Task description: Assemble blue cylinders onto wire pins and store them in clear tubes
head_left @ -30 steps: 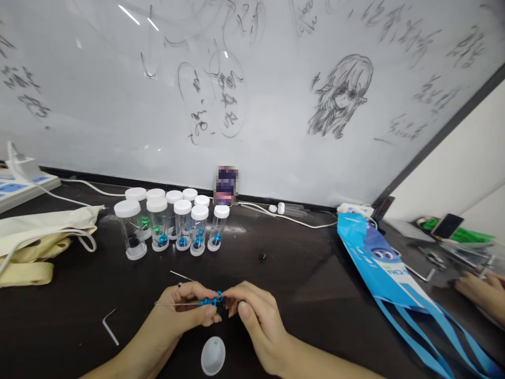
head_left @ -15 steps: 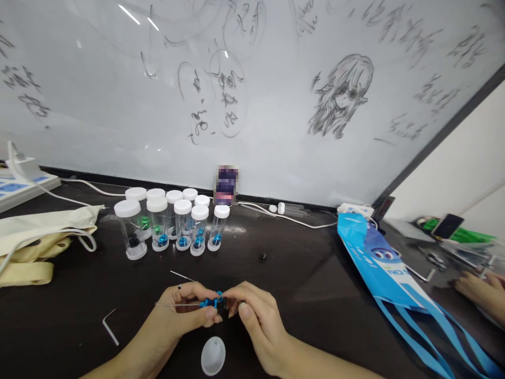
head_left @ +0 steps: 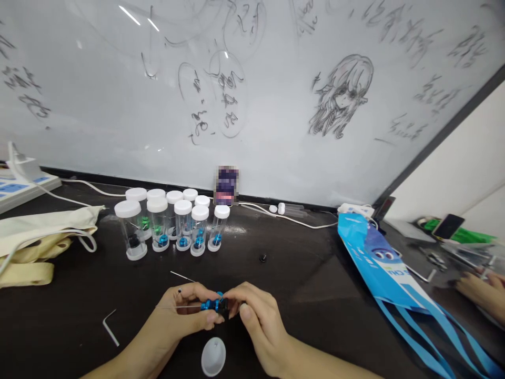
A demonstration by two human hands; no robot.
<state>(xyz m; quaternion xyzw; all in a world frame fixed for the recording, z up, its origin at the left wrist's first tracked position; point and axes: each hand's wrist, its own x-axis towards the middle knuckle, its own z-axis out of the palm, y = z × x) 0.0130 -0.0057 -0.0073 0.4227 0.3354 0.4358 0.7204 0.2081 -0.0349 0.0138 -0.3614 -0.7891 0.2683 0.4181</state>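
Between thumb and fingers, my left hand (head_left: pixel 179 310) pinches a small blue and black metal part (head_left: pixel 213 305). A thin metal rod (head_left: pixel 177 306) runs out of the part's left end across the left palm. My right hand (head_left: pixel 258 316) has its index fingertip and curled fingers against the black right end of the part. How firmly the right fingers grip it is partly hidden. Just below lies a small white cap (head_left: pixel 213 357) with its hollow side up. An L-shaped hex key (head_left: pixel 111 329) rests left of my left hand, and a thin rod (head_left: pixel 182 276) lies above it.
Several clear tubes with white caps (head_left: pixel 182 223) hold blue, green and black parts at the back left. A small black piece (head_left: pixel 263 258) lies mid-table. Right are a blue bag (head_left: pixel 379 258) and another person's hand (head_left: pixel 479 292). A phone (head_left: pixel 226 185) leans on the whiteboard (head_left: pixel 276 105).
The blue and black part has turned slightly in my fingers, and more of its black end shows. Both hands stay in nearly the same place.
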